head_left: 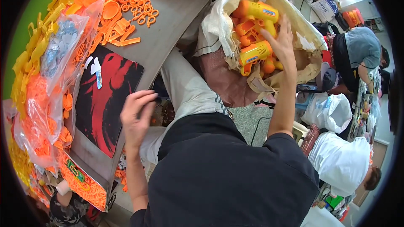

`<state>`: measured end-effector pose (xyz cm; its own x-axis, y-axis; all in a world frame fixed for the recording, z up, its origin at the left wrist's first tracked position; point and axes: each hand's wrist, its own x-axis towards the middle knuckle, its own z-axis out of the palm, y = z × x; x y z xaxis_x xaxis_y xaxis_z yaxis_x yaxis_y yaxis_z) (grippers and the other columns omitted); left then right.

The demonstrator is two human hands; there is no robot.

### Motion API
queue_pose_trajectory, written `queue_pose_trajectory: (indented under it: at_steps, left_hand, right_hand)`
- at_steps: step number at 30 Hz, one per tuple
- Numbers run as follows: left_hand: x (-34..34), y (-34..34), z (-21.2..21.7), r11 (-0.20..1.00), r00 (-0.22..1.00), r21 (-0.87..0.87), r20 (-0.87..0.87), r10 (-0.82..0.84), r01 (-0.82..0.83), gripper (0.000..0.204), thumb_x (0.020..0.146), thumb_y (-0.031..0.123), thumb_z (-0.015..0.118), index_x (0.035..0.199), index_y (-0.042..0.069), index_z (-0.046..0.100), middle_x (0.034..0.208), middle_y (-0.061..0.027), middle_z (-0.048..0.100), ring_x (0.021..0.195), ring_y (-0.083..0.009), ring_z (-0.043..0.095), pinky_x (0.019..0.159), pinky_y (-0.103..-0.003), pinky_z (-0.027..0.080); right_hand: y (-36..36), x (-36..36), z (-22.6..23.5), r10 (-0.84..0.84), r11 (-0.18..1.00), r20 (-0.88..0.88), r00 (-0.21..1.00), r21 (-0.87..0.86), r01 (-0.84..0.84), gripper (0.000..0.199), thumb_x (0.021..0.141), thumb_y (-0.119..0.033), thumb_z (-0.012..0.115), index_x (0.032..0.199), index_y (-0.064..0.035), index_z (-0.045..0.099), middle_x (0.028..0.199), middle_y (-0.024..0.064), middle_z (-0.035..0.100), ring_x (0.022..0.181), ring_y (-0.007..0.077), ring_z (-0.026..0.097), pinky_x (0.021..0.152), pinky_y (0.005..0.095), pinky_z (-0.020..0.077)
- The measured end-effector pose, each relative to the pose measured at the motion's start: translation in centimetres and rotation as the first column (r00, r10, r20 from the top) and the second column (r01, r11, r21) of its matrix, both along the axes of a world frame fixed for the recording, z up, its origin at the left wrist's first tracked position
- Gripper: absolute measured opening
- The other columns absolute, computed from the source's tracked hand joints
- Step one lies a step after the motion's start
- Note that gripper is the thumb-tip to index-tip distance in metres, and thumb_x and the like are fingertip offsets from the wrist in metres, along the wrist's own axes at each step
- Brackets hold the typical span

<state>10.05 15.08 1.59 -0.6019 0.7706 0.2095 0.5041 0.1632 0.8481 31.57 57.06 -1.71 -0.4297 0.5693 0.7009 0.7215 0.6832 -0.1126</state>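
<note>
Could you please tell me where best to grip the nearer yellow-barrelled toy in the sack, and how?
I'd grip the toy across the middle of its barrel, coming from above: that rounded barrel lies exposed on top, and the sack opens upward.

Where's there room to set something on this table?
Grey tabletop lies bare between the orange rings and its right edge; the red-black mat is mostly bare below its white pieces. The left is crowded with yellow parts and plastic bags.

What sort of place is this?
Probably a small toy-assembly workshop: loose orange plastic parts lie heaped on the workbench, a pale sack holds yellow-and-orange toy-like items, and other people are close by.
</note>
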Motion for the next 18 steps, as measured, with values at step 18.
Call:
queue_pose_trajectory:
  at_steps: [18]
  left_hand:
    - [-0.1,16.5,-0.7,0.940,0.613,-0.140,-0.726,-0.312,0.312,0.016,0.078,0.010,0.065,0.092,0.015,0.071,0.097,0.0021,0.068,0.101,-0.0173,0.061,0.113,-0.044,0.032]
  right_hand:
    - [-8.1,13.8,4.3,0.474,0.248,0.193,0.859,-0.965,0.080,0.039,0.071,0.002,0.070,0.110,0.0029,0.068,0.073,0.0172,0.062,0.068,0.0127,0.059,0.066,0.0322,0.0512]
